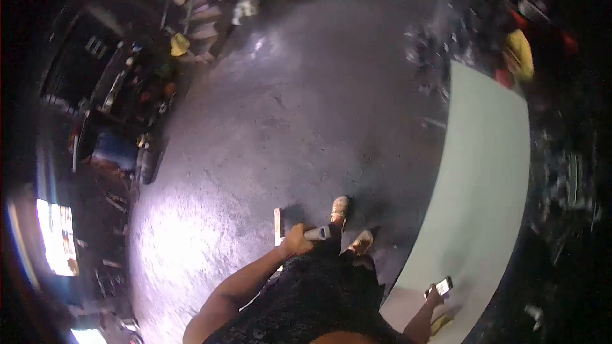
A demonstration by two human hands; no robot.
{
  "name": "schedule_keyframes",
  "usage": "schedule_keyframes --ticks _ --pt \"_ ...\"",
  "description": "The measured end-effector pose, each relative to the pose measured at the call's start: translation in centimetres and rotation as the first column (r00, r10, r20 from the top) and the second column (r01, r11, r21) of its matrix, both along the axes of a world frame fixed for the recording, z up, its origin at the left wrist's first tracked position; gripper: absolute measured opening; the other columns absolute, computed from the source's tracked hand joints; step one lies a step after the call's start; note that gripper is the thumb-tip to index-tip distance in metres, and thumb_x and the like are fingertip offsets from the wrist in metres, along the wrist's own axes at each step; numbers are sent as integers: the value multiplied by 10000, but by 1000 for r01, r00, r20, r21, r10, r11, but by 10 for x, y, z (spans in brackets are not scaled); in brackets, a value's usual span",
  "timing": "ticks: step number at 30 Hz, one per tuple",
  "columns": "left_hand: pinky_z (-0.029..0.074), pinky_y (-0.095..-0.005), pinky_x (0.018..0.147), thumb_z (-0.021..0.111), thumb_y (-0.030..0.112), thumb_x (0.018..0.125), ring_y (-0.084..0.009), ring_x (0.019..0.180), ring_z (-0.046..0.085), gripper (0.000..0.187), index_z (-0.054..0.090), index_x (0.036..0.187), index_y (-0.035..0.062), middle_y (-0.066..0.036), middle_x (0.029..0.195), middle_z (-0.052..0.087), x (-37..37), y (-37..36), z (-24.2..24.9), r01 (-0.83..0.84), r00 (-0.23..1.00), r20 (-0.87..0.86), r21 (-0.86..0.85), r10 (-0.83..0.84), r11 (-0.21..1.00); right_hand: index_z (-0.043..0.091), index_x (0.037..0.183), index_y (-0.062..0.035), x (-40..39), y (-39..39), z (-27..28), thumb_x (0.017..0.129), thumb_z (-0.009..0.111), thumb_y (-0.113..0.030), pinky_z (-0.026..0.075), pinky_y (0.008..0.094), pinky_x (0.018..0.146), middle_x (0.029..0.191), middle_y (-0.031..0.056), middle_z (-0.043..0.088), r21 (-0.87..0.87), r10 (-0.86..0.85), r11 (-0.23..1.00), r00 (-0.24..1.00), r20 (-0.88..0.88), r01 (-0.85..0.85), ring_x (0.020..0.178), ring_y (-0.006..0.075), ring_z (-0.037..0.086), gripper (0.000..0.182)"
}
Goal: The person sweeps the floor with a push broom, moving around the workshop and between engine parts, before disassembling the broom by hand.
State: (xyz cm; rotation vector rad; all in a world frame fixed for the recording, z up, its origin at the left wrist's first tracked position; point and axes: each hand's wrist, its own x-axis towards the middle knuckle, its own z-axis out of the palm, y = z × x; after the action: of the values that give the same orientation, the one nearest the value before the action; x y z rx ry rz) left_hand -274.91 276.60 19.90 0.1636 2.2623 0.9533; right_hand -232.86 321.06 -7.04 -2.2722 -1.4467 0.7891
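My left hand (pixel 295 241) is closed around a short grey piece that looks like a tube or rolled sheet (pixel 317 234), held in front of my body above the floor. Below and beside that hand, a pale wooden strip (pixel 278 222) shows, partly covered by the hand. At the lower right, my right hand (pixel 435 295) grips a smartphone (pixel 444 286) with a lit screen, over the long pale green board (pixel 481 172). A yellowish item (pixel 440 325) lies on the board close to my right forearm, its kind too blurred to tell.
Grey concrete floor (pixel 306 114) stretches ahead of my shoes (pixel 341 207). Dark clutter with a blue container (pixel 115 150) lines the left side, near a bright window (pixel 57 236). Stairs (pixel 205 16) rise at the back left. A yellow object (pixel 519 55) stands beyond the board.
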Motion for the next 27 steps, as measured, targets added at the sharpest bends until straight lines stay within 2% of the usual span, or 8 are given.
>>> schedule_keyframes --ticks 1,5,8,10,11,15,20,27 --pt "508 -414 807 672 169 733 -358 931 676 350 687 1038 -3 -241 918 690 -9 1 5 -33 999 8 21 33 999 511 958 -45 -6 4 -4 666 759 -60 485 323 377 761 82 608 107 73 991 992 100 -84 507 187 591 383" --pt "512 -406 776 711 242 759 -316 885 694 334 694 1004 16 -218 875 696 -47 37 -9 -171 981 -93 11 171 985 466 1094 -32 -73 18 -1 613 725 6 488 355 450 845 106 584 -23 317 941 902 -294 -338 577 220 576 547" --pt "517 -400 761 727 308 770 -306 878 699 366 694 997 22 -211 855 697 -96 55 34 -253 963 80 -41 256 967 433 1223 -6 -160 -1 41 560 714 29 535 412 595 996 132 556 -157 341 859 774 -533 -487 755 271 599 721" --pt "520 -409 752 734 378 769 -322 881 698 412 695 963 16 -209 841 695 -144 44 -8 -266 964 44 57 264 962 437 1233 -36 -246 -14 81 577 673 47 514 405 531 990 133 548 -180 441 757 694 -569 -629 702 270 588 702" --pt "519 -414 756 732 379 767 -330 883 696 415 694 963 16 -214 845 694 -163 39 -34 -257 967 8 52 257 965 414 1302 -58 -301 -40 138 645 690 17 533 418 614 1012 154 542 -260 450 714 710 -542 -651 762 299 589 717" --pt "514 -446 773 689 337 784 -389 929 666 375 690 970 12 -251 891 680 -246 40 -39 -284 959 -3 -8 284 959 370 1392 -98 -424 -58 176 729 704 -33 527 448 756 1049 157 570 -678 427 573 874 -232 -460 883 314 588 745" --pt "494 -453 801 689 319 789 -384 946 662 385 682 989 -10 -283 904 667 -343 41 -117 -474 877 20 -125 480 872 338 1417 -114 -579 -60 169 753 698 -99 510 453 789 1100 155 553 -498 741 175 447 -501 -849 929 315 578 755" --pt "506 -452 863 710 381 723 -386 1013 635 540 641 1076 -22 -255 1014 663 -506 63 -176 -545 812 -7 -368 584 754 292 1452 -136 -842 -31 135 786 690 -192 488 459 836 1172 153 528 -253 763 -392 -159 -627 -884 995 317 562 777"
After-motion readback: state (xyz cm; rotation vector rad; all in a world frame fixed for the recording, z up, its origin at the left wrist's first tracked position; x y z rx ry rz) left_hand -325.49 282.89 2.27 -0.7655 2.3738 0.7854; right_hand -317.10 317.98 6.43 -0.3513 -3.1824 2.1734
